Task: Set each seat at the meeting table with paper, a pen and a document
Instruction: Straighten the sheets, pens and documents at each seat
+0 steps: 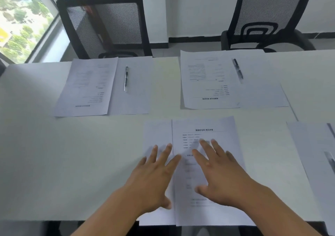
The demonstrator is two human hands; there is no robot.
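White table [54, 154] carries two far settings, each with a pen. Near the edge, left hand [154, 177] and right hand [219, 177] lie spread, fingers straight, on a document [208, 127] overlapping blank paper [157, 132]

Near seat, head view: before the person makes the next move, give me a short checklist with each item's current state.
1. Printed document lies at the near seat: ok.
2. Blank paper lies beside it, its edge tucked under the document: ok.
3. Pen at the near seat: not ok, none visible there.
4. Left hand and right hand free to fetch a pen: ok, fingers spread flat over the sheets, holding nothing.
5. Far left seat has papers and pen: ok.
6. Far right seat has papers and pen: ok.
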